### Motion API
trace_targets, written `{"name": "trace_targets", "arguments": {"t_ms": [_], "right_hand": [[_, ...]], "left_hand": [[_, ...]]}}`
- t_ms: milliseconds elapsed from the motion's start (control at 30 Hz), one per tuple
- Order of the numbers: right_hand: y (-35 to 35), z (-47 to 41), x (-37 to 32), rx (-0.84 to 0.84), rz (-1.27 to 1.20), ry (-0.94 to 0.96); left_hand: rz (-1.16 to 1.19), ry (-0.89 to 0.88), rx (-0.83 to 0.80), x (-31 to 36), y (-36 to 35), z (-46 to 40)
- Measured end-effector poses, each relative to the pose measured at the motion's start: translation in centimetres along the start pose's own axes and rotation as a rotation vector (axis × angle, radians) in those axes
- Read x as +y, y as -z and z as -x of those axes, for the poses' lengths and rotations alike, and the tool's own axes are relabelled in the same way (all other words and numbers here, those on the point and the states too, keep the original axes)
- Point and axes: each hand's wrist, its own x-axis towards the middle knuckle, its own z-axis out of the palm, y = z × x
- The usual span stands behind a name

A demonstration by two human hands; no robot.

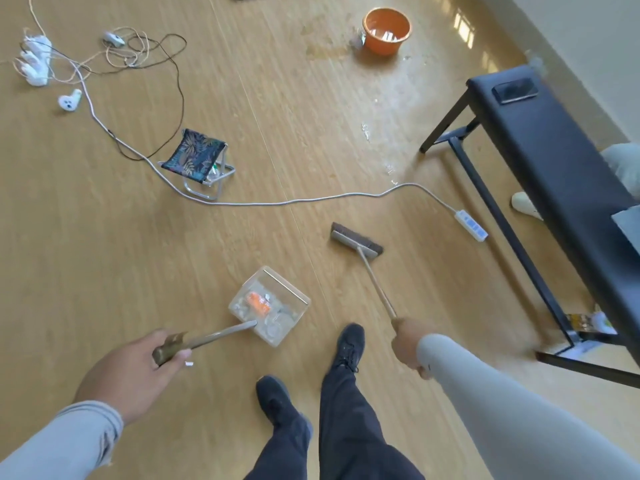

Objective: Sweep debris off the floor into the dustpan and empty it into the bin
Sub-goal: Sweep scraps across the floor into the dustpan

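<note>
My left hand (138, 368) grips the handle of a clear dustpan (294, 292) that sits on the wooden floor just ahead of my feet. Inside the pan lie an orange scrap and several pale bits of litter. My right hand (410, 344) grips the top of a broom's wooden stick; the broom head (356, 240) rests on the floor ahead and to the right of the pan, apart from it. An orange bin (386, 31) stands far ahead, with small clear scraps (365, 129) scattered on the floor between it and the broom.
A white power strip (471, 225) and its cable (277, 202) cross the floor just beyond the broom. A small folding stool (199, 161) stands left of centre. Tangled cords and plugs (34, 60) lie far left. A black bench (554, 150) with a phone on it runs along the right.
</note>
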Motion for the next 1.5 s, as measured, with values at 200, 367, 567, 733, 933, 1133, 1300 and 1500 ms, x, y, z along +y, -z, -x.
{"name": "trace_targets", "arguments": {"t_ms": [200,367,567,733,933,1133,1300,1500], "right_hand": [[-4.7,7.8,7.9,-0.099,-0.155,0.028],[-4.9,11.7,15.8,-0.13,-0.843,-0.108],[-5.1,12.7,17.4,0.044,-0.868,-0.28],[-4.0,5.8,12.8,0.024,-0.921,-0.439],[-5.8,3.8,-1.8,-0.125,-0.95,-0.255],[-9.9,6.1,-9.7,-0.238,-0.408,0.047],[-8.8,7.5,-8.7,-0.26,-0.095,0.17],[0.2,11.3,-4.5,-0.115,-0.432,0.063]], "left_hand": [[-0.005,-0.03,-0.016,-1.1,0.0,0.6],[-0.028,-0.035,-0.02,-2.1,-0.3,0.4],[-0.001,-0.039,-0.033,-3.0,-0.5,-0.1],[-0.006,-0.035,-0.036,-3.1,-0.1,-0.2],[-0.061,-0.036,-0.026,-3.9,0.3,-0.8],[-0.061,-0.014,-0.02,-5.1,0.3,-1.3],[-0.012,0.009,-0.001,-6.8,0.1,-1.0],[0.003,0.009,-0.012,-8.7,0.2,-0.5]]}}
